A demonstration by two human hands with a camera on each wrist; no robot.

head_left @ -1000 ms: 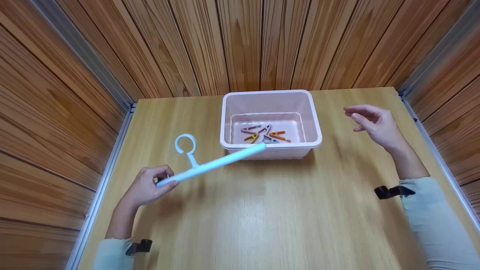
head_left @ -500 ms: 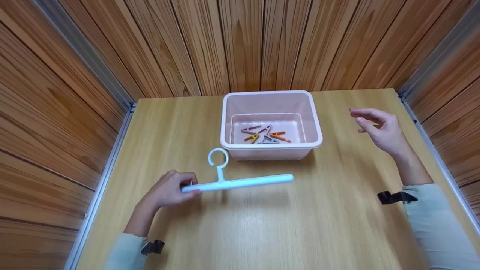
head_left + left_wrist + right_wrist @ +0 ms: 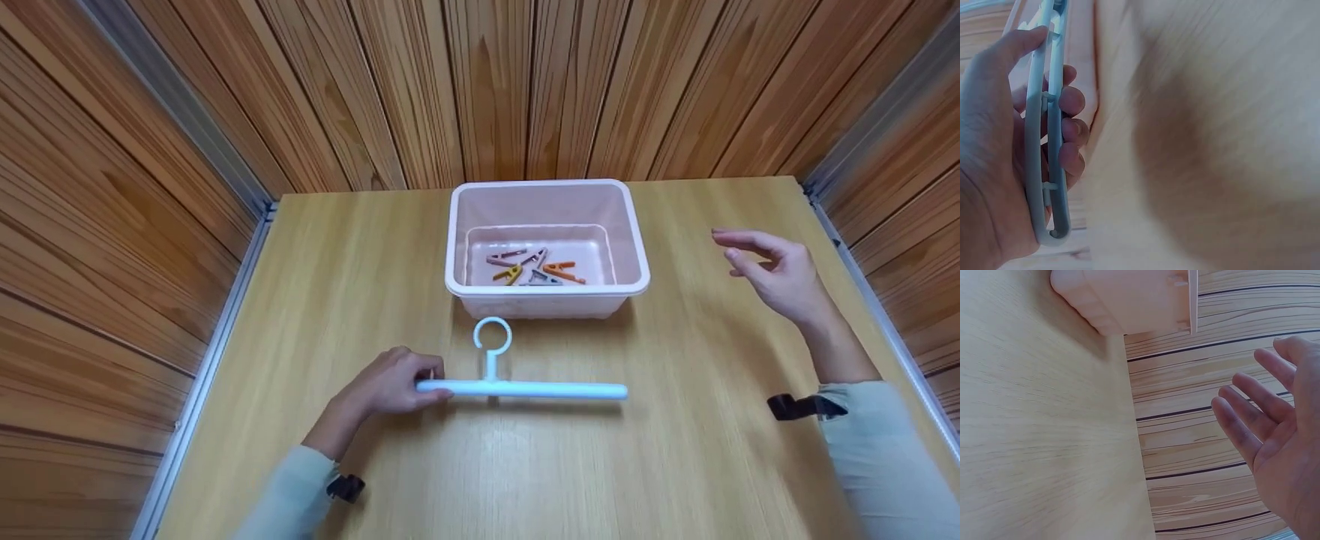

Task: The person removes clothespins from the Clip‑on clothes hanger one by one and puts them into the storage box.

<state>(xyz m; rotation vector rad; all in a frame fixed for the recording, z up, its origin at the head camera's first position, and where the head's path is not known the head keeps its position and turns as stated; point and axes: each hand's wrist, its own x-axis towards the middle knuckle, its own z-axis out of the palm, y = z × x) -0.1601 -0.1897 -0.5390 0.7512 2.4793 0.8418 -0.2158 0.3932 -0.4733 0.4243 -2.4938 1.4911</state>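
A light blue clothes hanger (image 3: 555, 390) with a round hook lies level in front of the bin in the head view. My left hand (image 3: 397, 381) grips its left end, thumb on the near side. In the left wrist view the fingers (image 3: 1071, 101) curl round the hanger's underside (image 3: 1033, 140), which shows small cross ribs. To the right of the bin, my right hand (image 3: 780, 274) hovers over the table with loosely bent fingers and nothing in it. The right wrist view shows that hand (image 3: 1280, 422) with its fingers spread apart.
A pale pink plastic bin (image 3: 547, 304) stands at the back middle of the wooden table (image 3: 525, 472). Inside it lie several clothespins, among them an orange one (image 3: 562, 271) and a yellow one (image 3: 508, 274). Wood-panelled walls (image 3: 495, 90) rise behind and at both sides.
My left hand has carried the hanger right and nearer to me, turning it from a slant to level and off the bin's front rim. The right hand has drifted slightly right and nearer.
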